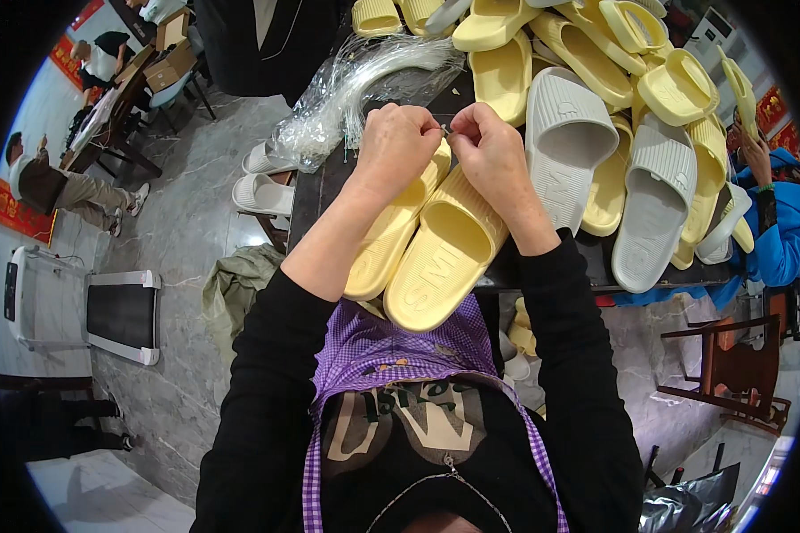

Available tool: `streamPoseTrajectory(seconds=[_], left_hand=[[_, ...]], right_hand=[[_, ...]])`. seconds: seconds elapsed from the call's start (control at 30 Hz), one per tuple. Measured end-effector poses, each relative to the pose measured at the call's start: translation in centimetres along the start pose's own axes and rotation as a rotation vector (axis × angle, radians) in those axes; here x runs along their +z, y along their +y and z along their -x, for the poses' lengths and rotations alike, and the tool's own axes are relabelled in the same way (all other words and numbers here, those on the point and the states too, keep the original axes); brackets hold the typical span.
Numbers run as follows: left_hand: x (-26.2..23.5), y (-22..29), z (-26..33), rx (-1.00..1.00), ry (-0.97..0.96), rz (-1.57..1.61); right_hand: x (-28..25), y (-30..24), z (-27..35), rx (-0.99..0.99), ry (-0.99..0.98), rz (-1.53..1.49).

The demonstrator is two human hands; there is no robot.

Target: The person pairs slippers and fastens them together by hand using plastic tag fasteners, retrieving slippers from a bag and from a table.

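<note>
A pair of yellow slide sandals lies side by side at the table's near edge, soles down and heels toward me. Above the toe of the left sandal [373,253] is my left hand [398,147], its fingers pinched together. Close beside it, over the toe of the right sandal [436,280], my right hand [491,147] is also closed in a pinch. The fingertips nearly meet, and whatever is between them is too small to make out. Just beyond my left hand lies a bundle of thin, clear-white strands [391,75] in a crinkled clear plastic bag [307,133].
Piled yellow slides [587,58] and grey slides [571,147] cover the dark table's right and far side. At the right edge, a person in blue [778,209] holds a yellow slide. White slides [262,194] sit left of the table. A wooden chair [742,364] stands at right.
</note>
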State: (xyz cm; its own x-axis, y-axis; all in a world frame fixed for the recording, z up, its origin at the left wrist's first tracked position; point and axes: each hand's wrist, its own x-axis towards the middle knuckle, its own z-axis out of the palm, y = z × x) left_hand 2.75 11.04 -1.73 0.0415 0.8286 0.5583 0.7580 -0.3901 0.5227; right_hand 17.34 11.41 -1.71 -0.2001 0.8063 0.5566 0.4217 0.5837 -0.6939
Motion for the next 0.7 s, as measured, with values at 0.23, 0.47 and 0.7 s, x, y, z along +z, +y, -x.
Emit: streamPoseTrajectory(seconds=[0.23, 0.47, 0.7], left_hand=[[0.0, 0.33, 0.18, 0.121, 0.081, -0.102], [-0.09, 0.65, 0.25, 0.176, 0.092, -0.132], [-0.21, 0.9, 0.6, 0.294, 0.092, -0.19]], right_hand=[[0.07, 0.3, -0.02, -0.016, 0.014, 0.021], [-0.11, -0.24, -0.06, 0.02, 0.027, 0.011], [-0.06, -0.14, -0.07, 0.018, 0.029, 0.005]])
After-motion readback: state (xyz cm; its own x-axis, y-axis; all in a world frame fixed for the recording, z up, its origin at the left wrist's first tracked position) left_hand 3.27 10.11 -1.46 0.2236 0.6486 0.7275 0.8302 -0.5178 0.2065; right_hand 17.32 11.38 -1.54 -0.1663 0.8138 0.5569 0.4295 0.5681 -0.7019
